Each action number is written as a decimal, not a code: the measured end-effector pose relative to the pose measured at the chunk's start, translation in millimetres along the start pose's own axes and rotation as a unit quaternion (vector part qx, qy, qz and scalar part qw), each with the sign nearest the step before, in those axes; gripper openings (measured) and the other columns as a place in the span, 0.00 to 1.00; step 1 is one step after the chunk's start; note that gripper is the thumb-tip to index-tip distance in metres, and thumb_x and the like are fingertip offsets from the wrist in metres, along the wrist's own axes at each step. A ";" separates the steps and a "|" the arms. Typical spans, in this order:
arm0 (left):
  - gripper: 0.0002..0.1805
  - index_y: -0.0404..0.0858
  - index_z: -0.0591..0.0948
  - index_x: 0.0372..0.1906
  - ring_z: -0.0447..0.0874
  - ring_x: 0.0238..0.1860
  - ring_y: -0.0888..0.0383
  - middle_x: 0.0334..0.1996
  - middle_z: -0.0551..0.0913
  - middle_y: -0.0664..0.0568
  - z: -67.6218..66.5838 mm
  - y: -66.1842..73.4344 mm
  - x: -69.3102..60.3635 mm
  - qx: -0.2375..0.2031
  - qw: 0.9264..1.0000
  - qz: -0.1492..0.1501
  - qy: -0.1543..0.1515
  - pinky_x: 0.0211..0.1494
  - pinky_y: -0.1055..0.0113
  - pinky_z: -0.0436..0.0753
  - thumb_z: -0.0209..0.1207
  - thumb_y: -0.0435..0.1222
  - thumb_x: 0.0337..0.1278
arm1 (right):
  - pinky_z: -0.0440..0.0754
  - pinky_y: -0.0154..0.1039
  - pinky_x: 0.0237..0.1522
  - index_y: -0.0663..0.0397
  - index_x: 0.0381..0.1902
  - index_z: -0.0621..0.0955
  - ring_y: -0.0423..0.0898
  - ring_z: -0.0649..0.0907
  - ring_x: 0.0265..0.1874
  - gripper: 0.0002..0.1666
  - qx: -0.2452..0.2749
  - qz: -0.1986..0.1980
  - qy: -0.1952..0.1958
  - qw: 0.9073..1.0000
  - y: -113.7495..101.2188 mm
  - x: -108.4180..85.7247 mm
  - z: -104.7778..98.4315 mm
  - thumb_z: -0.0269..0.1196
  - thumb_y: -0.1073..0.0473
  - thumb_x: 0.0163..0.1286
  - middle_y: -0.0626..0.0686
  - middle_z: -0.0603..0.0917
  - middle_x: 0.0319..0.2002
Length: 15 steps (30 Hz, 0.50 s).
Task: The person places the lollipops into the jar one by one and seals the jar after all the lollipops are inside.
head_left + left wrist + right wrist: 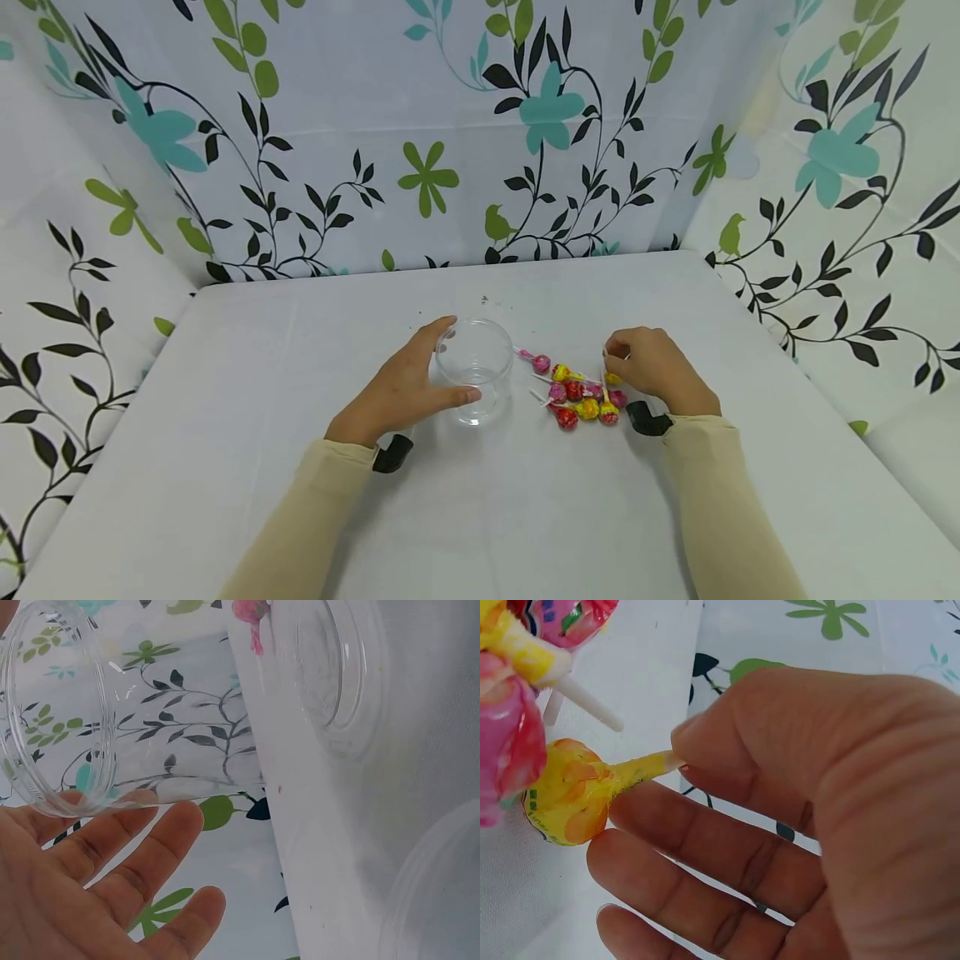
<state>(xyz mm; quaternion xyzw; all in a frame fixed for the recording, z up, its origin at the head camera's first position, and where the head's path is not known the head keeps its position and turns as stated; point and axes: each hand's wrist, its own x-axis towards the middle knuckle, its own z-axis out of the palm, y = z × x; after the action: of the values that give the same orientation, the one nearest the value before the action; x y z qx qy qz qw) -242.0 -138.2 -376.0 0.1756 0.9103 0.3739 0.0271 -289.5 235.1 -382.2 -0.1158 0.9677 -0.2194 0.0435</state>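
Observation:
A clear jar (480,354) with a wide rim stands on the white table. My left hand (405,383) holds it from the left, thumb at the near side and fingers at the far side. In the left wrist view some fingertips (184,817) lie along the jar wall (180,750). To the right, my right hand (660,362) pinches the stick of a yellow-wrapped lollipop (570,795) between thumb and index finger. That lollipop's head hangs down beside the pile of lollipops (567,419), wrapped in pink, red and yellow.
The white table (480,517) carries the jar and the lollipops. A pink lollipop (541,363) lies at the pile's left edge, close to the jar. Patterned cloth (450,167) with leaves and flowers hangs behind and at both sides.

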 end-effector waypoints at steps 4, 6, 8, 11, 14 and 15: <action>0.61 0.55 0.53 0.83 0.72 0.72 0.50 0.76 0.69 0.56 3.1 -0.2 1.7 0.004 1.000 0.002 0.004 0.70 0.40 0.73 0.72 0.66 0.49 | 0.84 0.49 0.42 0.57 0.42 0.86 0.54 0.82 0.39 0.08 0.000 0.003 0.015 1.000 3.7 0.7 -1.3 0.63 0.60 0.70 0.57 0.88 0.41; 0.61 0.55 0.53 0.83 0.73 0.71 0.51 0.75 0.69 0.57 4.4 -0.2 2.7 0.003 1.000 0.002 0.005 0.70 0.41 0.73 0.71 0.68 0.48 | 0.83 0.47 0.39 0.56 0.40 0.86 0.53 0.82 0.38 0.07 0.001 -0.001 0.027 1.000 4.8 1.0 -2.1 0.63 0.60 0.70 0.55 0.88 0.39; 0.61 0.54 0.54 0.83 0.74 0.71 0.52 0.75 0.70 0.57 5.6 0.3 3.5 0.003 1.000 0.001 0.006 0.69 0.41 0.74 0.70 0.69 0.48 | 0.82 0.44 0.36 0.56 0.38 0.86 0.52 0.82 0.36 0.06 0.008 -0.009 0.041 0.999 5.1 1.2 -3.5 0.62 0.61 0.70 0.54 0.88 0.36; 0.61 0.54 0.54 0.83 0.75 0.70 0.52 0.75 0.70 0.55 7.4 1.3 4.5 0.001 1.000 0.001 0.007 0.67 0.41 0.75 0.70 0.70 0.48 | 0.80 0.42 0.34 0.55 0.36 0.86 0.51 0.82 0.34 0.06 0.021 -0.021 0.067 0.997 4.4 1.5 -6.3 0.63 0.61 0.70 0.53 0.89 0.34; 0.60 0.53 0.55 0.82 0.75 0.70 0.51 0.74 0.71 0.54 9.0 2.4 5.3 0.001 1.000 0.003 0.004 0.67 0.40 0.76 0.69 0.69 0.49 | 0.78 0.42 0.33 0.55 0.37 0.86 0.52 0.82 0.33 0.06 0.039 -0.024 0.087 0.995 1.2 1.0 -10.5 0.62 0.61 0.70 0.53 0.89 0.33; 0.60 0.53 0.55 0.82 0.75 0.70 0.51 0.74 0.71 0.53 9.5 2.5 5.7 0.000 1.000 0.005 0.004 0.67 0.40 0.76 0.69 0.69 0.49 | 0.78 0.42 0.33 0.56 0.38 0.86 0.52 0.82 0.33 0.07 0.044 -0.025 0.093 0.994 -0.1 0.9 -12.1 0.62 0.61 0.70 0.54 0.89 0.34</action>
<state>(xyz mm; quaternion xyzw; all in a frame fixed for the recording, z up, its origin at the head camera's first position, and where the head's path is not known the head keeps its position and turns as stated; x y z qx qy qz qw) -244.8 -128.2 -380.6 0.1786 0.9096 0.3746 0.0215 -292.0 239.8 -371.3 -0.1167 0.9539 -0.2725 -0.0473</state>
